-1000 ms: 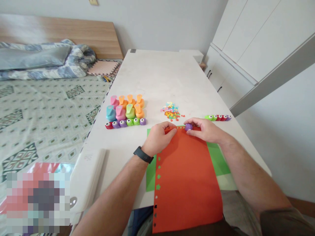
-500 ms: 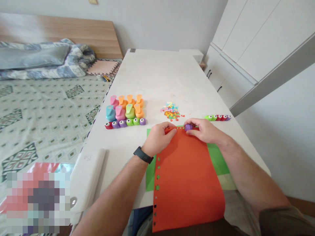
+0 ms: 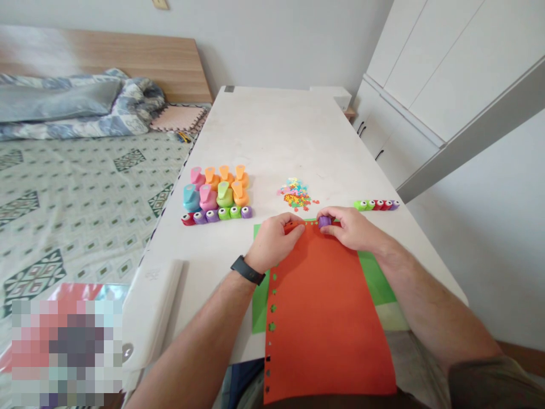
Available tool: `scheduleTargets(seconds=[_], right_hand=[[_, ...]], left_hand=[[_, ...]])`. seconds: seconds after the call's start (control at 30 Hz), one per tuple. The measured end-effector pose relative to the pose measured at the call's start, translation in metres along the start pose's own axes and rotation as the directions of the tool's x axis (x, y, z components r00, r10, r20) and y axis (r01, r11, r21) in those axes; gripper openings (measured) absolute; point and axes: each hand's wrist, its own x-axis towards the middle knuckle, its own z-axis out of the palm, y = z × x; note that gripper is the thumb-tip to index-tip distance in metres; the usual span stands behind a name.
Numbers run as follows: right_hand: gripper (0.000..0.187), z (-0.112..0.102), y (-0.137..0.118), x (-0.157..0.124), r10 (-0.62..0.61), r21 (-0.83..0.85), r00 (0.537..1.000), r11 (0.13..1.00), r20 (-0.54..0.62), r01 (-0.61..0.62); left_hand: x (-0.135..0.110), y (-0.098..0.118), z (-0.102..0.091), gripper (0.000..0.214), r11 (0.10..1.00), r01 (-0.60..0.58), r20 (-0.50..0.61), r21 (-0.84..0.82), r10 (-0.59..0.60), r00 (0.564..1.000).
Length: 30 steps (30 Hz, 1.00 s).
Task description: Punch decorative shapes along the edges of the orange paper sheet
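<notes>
An orange sheet of paper (image 3: 326, 318) lies over the table's near edge and hangs toward my lap. Small shaped holes run down its left edge and along part of its far edge. My left hand (image 3: 279, 238) pinches the far edge near the left corner. A small purple craft punch (image 3: 325, 222) sits at that same edge, gripped between the thumb and fingers of my right hand (image 3: 351, 227). Green paper (image 3: 377, 275) shows beneath the orange sheet on both sides. Beyond the hands lies a pile of tiny coloured paper cutouts (image 3: 296, 194).
Large lever punches (image 3: 208, 196) and a row of small punches (image 3: 217, 214) stand at left. Another row of small punches (image 3: 378, 205) is at right. A long white device (image 3: 155, 312) lies on the white table (image 3: 281, 130) at near left, beside a bed (image 3: 93, 210).
The lower right part of the orange paper has flattened and spread slightly to the right. Both hands and the purple punch stay almost in place.
</notes>
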Motion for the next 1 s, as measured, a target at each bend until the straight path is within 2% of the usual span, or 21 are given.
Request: scheduleTargets(seconds=[0.3,0.63,0.73,0.83,1.0], right_hand=[[0.017,0.002,0.005,0.001,0.0,-0.02,1.0,1.0,0.014,0.0],[0.026,-0.003,0.0,-0.004,-0.048,0.006,0.997,0.999,-0.058,0.049],[0.031,-0.003,0.007,-0.002,-0.009,0.077,0.987,0.997,-0.159,0.021],[0.035,-0.001,0.015,0.001,0.047,0.216,0.97,0.976,-0.238,0.005],[0.042,0.002,0.014,0.005,0.13,0.441,0.96,0.898,-0.247,-0.008]], left_hand=[[0.0,-0.001,-0.001,0.026,1.0,0.014,-0.002,0.007,-0.014,1.0],[0.001,-0.001,-0.003,0.026,1.0,0.02,-0.01,0.021,-0.02,1.0],[0.001,-0.001,-0.003,0.026,0.999,0.026,-0.006,0.021,-0.026,1.0],[0.001,-0.002,-0.003,0.027,0.999,0.028,-0.007,0.021,-0.028,1.0],[0.001,-0.003,-0.003,0.025,0.999,0.031,-0.013,0.006,-0.031,0.999]])
